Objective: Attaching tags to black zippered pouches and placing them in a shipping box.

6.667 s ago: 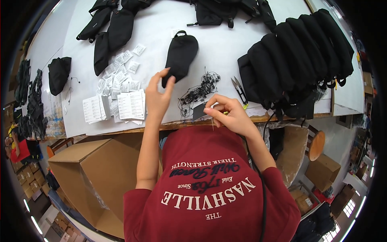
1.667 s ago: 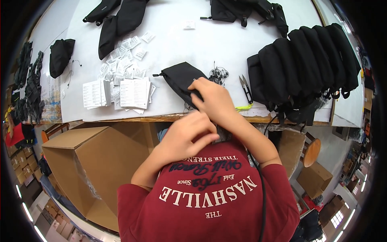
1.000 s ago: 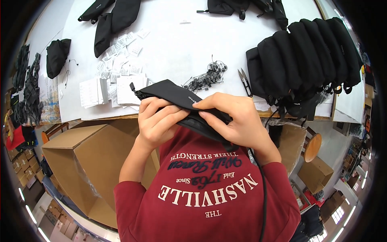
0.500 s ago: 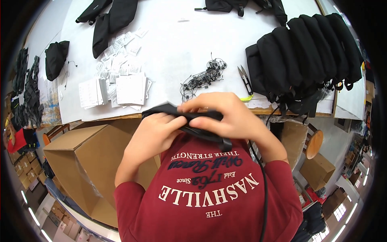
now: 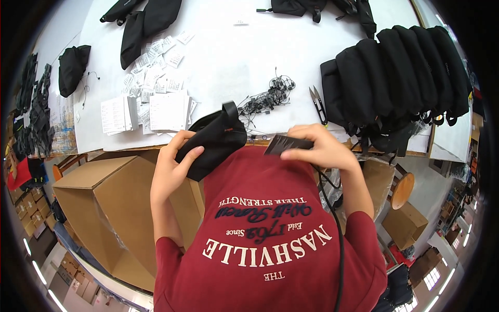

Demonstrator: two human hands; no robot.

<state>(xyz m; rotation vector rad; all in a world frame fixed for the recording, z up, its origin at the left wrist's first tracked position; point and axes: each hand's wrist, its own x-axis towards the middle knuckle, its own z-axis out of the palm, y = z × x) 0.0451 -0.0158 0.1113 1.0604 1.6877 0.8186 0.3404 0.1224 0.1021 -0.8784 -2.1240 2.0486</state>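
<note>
A small black fabric bag (image 5: 218,136) with a strap loop at its top is gripped by my left hand (image 5: 179,161), thumb on the front and fingers behind. It is tilted, at the table's near edge in front of my chest. Apart from it, to the right, my right hand (image 5: 323,148) pinches a dark flat card (image 5: 286,144) with pale printing between thumb and fingers. Just beyond the bag lies a tangle of thin black cords (image 5: 267,99) on the white table. Thread snips (image 5: 318,105) lie beyond my right hand.
Stacks of white paper cards (image 5: 169,112) and loose white labels (image 5: 156,62) are on the left of the table (image 5: 223,57). A row of black bags (image 5: 395,73) fills the right. Below the edge stands an open cardboard box (image 5: 104,208); a wooden stool (image 5: 403,190) is at right.
My hands were together on the black bag. They have moved apart: the left keeps the bag, now tilted upward, and the right has come away with the dark card.
</note>
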